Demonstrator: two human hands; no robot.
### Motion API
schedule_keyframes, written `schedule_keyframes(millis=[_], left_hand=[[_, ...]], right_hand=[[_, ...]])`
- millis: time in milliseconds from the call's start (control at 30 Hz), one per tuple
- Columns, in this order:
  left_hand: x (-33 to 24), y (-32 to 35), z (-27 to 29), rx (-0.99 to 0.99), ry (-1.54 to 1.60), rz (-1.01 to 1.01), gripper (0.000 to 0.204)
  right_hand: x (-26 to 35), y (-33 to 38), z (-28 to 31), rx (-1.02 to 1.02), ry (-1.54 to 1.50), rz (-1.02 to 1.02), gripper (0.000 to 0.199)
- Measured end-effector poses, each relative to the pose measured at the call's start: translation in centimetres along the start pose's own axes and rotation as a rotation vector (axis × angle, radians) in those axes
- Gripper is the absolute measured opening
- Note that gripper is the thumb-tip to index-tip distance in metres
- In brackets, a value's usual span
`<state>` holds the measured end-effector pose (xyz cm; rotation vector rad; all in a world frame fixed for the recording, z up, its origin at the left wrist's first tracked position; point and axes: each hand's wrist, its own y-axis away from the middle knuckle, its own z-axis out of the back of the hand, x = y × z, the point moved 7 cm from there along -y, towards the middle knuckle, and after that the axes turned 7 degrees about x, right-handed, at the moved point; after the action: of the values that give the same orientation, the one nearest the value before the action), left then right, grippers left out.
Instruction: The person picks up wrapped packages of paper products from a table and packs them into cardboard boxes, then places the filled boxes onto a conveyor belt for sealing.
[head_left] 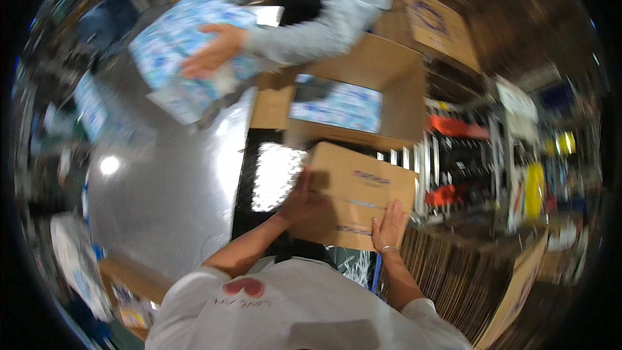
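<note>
Head view, near to far. At 6 o'clock is the person's own white shirt w/ a red heart mark on it, and both bare forearms go up from it. The left hand lies on the left end of a flattened cardboard box; the fingers seem to wrap the edge, but blur hides how tight the grip is, so I cannot tell. The right hand is flat on the lower right part of the same box, fingers spread and pressed on the cardboard, w/ a thin bracelet at the wrist. The box is just below the picture centre, tilted a bit, held between the two hands.

At 9 o'clock from the box is a shiny metal table w/ light reflections. Just beyond the box, toward 12 o'clock, stands an open cardboard carton w/ a blue-white patterned pack inside.

Further at 11 o'clock, another person in a grey sleeve puts a hand on a blue-white patterned package above the table. At 3 o'clock are blurred shelves w/ red and yellow items.
</note>
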<state>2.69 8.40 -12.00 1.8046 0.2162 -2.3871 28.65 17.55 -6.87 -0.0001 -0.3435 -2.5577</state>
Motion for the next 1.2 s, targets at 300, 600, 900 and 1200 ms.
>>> schedule_keyframes(millis=[300,600,900,1200], left_hand=[[-4.0,1.8,-8.6,-0.421,0.169,0.246,0.058],[-6.2,-14.1,-23.9,-0.249,-0.278,0.225,0.053],[-5.5,-28.7,-30.3,0.163,0.236,0.068,0.069],[18.3,-3.0,-23.8,1.002,-0.336,0.680,0.037]], right_hand=[[-9.3,-13.4,4.2,-0.398,-0.476,-0.055,0.044],[-25.5,-22.2,6.5,-0.174,-0.011,-0.197,0.064],[-24.2,-19.5,5.2,-0.503,-0.157,-0.050,0.056],[-24.1,6.4,14.1,-0.675,-0.365,-0.116,0.031]])
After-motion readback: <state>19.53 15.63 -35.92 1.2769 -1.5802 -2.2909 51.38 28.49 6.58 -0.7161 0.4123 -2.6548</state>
